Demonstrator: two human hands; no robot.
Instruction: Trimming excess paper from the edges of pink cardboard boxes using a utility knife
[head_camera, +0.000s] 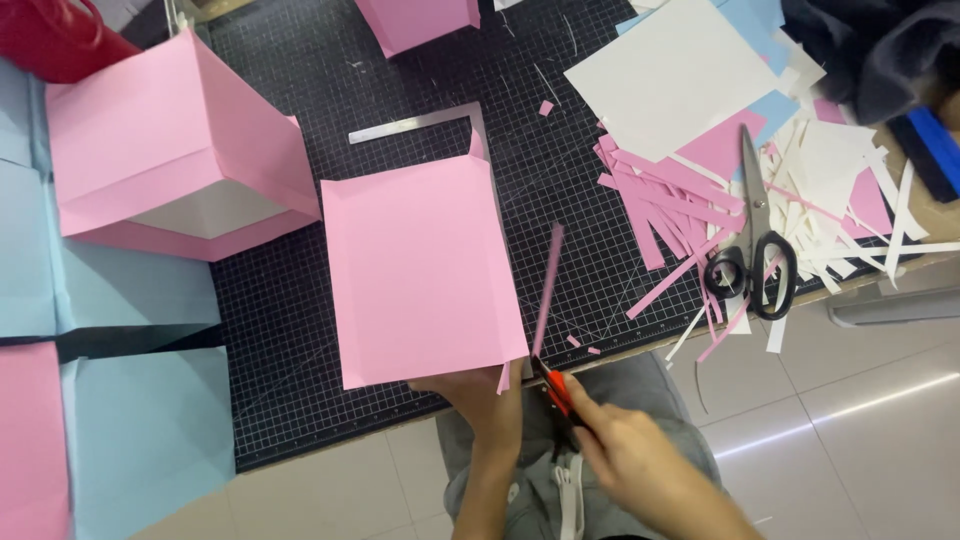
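1. Pink paper sheet (420, 265): one sheet with folded side flaps, held over the black cutting mat (300, 380); its long axis runs from the near edge of the tabletop away from the person, tilted slightly to the left; the near edge overhangs the mat's front edge.
2. Left hand (480, 395): fingers closed on the near edge of the pink paper sheet, pinching it from below; only part of the hand shows beneath the paper.
3. Right hand (630, 460): fingers wrapped around red-handled scissors (553, 388), whose blades point up and left toward the sheet's near right corner; whether the blades are apart cannot be told.
4. Cut pink strip (547, 290): one narrow strip, blurred, standing nearly upright just right of the sheet, its lower end at the red-handled scissors.
5. Black-handled scissors (755, 225): one pair, lying on the scraps with tips pointing away from the person; two pairs of scissors in all.
6. Paper scraps (680, 215): a heap of pink and white strips, too many to count, right of the sheet.
7. Pink paper boxes: two in view; one large box (175, 150) at left, one cut off by the top edge (415, 20).
8. Metal ruler (420, 123): one, lying beyond the sheet's far edge.
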